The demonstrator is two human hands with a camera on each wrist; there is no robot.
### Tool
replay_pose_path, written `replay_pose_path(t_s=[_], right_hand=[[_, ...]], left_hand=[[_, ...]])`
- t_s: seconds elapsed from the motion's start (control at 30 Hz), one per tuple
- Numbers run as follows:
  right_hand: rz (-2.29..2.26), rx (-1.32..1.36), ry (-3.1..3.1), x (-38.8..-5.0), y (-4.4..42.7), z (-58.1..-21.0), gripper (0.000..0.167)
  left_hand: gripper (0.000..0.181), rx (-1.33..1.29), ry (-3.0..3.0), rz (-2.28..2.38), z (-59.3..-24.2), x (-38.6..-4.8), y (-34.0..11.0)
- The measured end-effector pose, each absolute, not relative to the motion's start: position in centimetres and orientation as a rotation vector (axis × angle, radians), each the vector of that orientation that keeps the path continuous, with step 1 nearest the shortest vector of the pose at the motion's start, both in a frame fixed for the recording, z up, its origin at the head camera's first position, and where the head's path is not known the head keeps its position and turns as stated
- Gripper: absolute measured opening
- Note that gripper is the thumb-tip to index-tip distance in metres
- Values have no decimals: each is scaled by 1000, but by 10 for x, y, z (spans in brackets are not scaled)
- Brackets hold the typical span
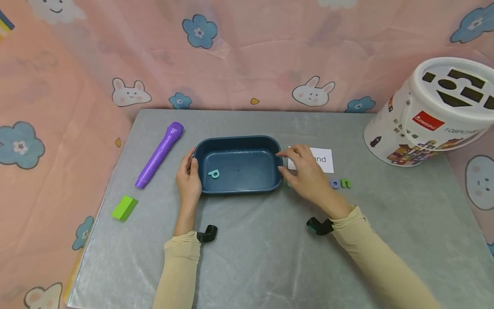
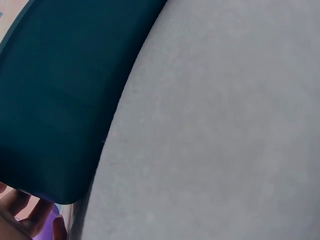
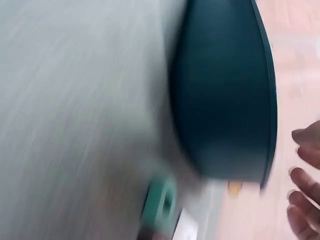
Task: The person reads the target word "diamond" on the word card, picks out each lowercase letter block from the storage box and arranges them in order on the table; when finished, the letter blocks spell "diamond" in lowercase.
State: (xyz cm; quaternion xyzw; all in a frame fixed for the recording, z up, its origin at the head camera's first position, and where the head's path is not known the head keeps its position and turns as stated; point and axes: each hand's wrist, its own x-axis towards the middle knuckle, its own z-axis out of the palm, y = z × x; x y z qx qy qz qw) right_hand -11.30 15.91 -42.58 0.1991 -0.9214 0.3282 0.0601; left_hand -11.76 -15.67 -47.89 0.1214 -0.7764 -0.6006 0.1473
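In the head view a dark blue tray [image 1: 243,165] lies on the grey table with a small teal letter [image 1: 214,174] inside. My left hand [image 1: 189,182] holds the tray's left end, fingers outside its wall and thumb at the rim. At the right end, my right hand [image 1: 308,176] has thumb and fingers spread apart; the right wrist view shows these fingers [image 3: 305,195] off the tray. Beneath that hand is a white word card [image 1: 323,160], partly covered. A purple letter o [image 1: 335,184] and a green letter n [image 1: 346,183] lie beside it, and another green piece is mostly hidden.
A long purple stick with a wider head [image 1: 159,155] lies left of the tray, and a green block [image 1: 125,208] is nearer the left edge. At the back right stands a large white bucket [image 1: 405,124] with shaped holes in its lid. Patterned pink cloth [image 1: 247,56] hangs behind.
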Motion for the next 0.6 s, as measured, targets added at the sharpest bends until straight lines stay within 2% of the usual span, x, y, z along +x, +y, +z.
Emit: replay_pose_path(t_s=[0.27,0.47,0.6], right_hand=[[898,993,-2888,-129,91,-435,56],[926,1103,-3031,-144,55,-440,80],[877,1150,-3105,-155,39,-444,89]], left_hand=[[40,347,-2249,-1737,-480,-118,-156],[40,353,-2257,-1739,-479,-118,-156],[40,356,-2254,-1735,-479,-118,-157]])
